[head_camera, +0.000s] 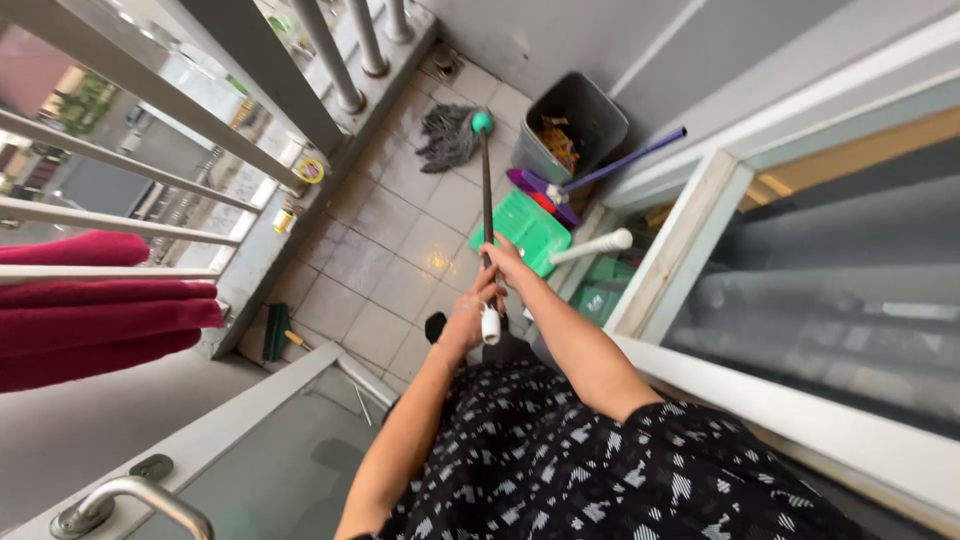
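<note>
A string mop with a grey head (447, 137) and a green collar rests on the wet tiled balcony floor (390, 250). Its dark handle (487, 190) runs back toward me and ends in a white cap. My right hand (507, 262) grips the handle farther along. My left hand (468, 316) holds it close to the white end. Both arms reach forward over my black patterned clothing.
A grey bin (580, 118) with rubbish stands in the far corner beside a green dustpan (520, 232) and a purple-handled broom (610, 165). A metal railing (330, 60) runs along the left, with red cloth (90, 310) hung over it. A glass door (820, 290) is on the right.
</note>
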